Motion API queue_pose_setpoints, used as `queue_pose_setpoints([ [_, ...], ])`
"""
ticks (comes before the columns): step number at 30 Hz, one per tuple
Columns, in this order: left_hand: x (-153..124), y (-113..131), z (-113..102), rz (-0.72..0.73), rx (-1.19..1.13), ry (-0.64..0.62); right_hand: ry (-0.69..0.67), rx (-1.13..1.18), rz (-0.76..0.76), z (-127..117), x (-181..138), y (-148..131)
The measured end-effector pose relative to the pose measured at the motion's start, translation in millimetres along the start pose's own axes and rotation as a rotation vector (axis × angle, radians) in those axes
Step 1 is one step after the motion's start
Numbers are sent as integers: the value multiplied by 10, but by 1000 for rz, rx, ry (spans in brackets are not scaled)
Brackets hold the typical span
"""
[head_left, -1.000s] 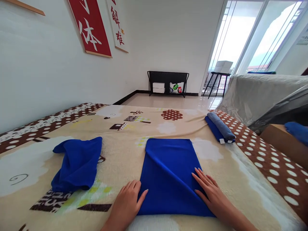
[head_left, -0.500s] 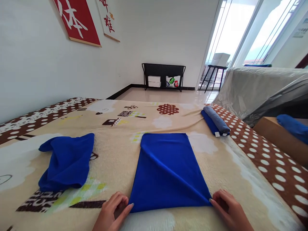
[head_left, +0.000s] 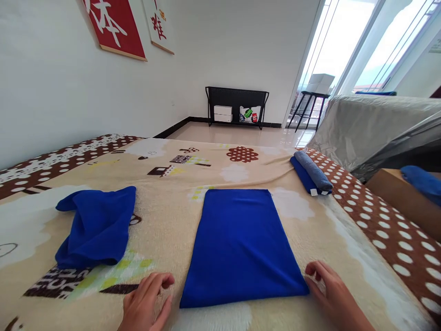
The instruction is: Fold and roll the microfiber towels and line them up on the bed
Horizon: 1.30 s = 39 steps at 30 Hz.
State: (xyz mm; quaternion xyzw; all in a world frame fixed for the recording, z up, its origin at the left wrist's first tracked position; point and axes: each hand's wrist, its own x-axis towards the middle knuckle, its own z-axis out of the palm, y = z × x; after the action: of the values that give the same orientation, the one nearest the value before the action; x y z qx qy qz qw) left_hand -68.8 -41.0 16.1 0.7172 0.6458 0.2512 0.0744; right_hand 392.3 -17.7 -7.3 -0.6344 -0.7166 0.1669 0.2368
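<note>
A blue towel (head_left: 244, 248) lies flat and nearly smooth in front of me, with a few faint creases toward its lower right. Just left of its near left corner is my left hand (head_left: 148, 299), thumb and fingers apart, holding nothing. My right hand (head_left: 329, 289) rests by the near right corner with its fingers parted. Its thumb is right at the cloth's edge, and whether it touches I cannot tell. Off to the left, a second blue towel (head_left: 98, 225) lies crumpled on the patterned blanket (head_left: 161, 230).
Farther right on the blanket are a rolled grey-blue towel (head_left: 313, 170) and a folded blue towel (head_left: 300, 174) with white tags. Beyond the blanket's dotted edge stands a cardboard box (head_left: 396, 193) with blue cloth on it. A black rack (head_left: 237, 97) stands by the back wall.
Both hands have let go of the towel's near corners; the left has moved away to the left. The diagonal crease across the towel has mostly flattened out.
</note>
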Motion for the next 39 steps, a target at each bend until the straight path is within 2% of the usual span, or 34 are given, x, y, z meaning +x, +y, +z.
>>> queue_pose_setpoints([
  [3,387,436,45,194,2,24,84,-42,-152,105,347,-484],
  [4,534,615,125,257,0,0,57,-55,-223,189,473,-682],
  [6,786,927,351,388,38,-128,-45,-90,-362,396,689,-1054],
  [8,921,1076,581,484,100,-211,-148,-123,-455,589,817,-1285],
  [9,931,1069,666,516,130,-228,-181,-134,-481,657,838,-1318],
  [12,748,776,729,521,207,-219,-193,-175,-476,705,726,-1073],
  [17,214,99,428,400,314,-101,-45,-339,-305,496,223,-163],
  [19,145,14,317,427,336,-96,-11,-385,-294,416,132,31],
  [20,176,31,282,446,340,-101,2,-395,-296,386,150,42],
  [22,388,181,276,469,316,-126,6,-383,-306,362,334,-114],
  [24,779,439,380,458,243,-172,-59,-319,-336,405,696,-451],
  [26,1270,710,589,434,155,-242,-209,-221,-404,521,1162,-836],
  [27,1519,814,714,413,136,-293,-232,-208,-424,597,1400,-999],
  [29,1957,899,948,370,154,-293,-241,-205,-426,741,1819,-1192],
  [31,2260,792,1097,291,186,-255,-223,-225,-396,816,2106,-1158],
  [33,2410,540,1133,188,217,-208,-199,-251,-334,784,2247,-926],
  [36,2452,145,1045,67,256,-158,-142,-301,-186,591,2294,-462],
  [39,2469,47,970,28,292,-130,-99,-342,-84,463,2333,-253],
])
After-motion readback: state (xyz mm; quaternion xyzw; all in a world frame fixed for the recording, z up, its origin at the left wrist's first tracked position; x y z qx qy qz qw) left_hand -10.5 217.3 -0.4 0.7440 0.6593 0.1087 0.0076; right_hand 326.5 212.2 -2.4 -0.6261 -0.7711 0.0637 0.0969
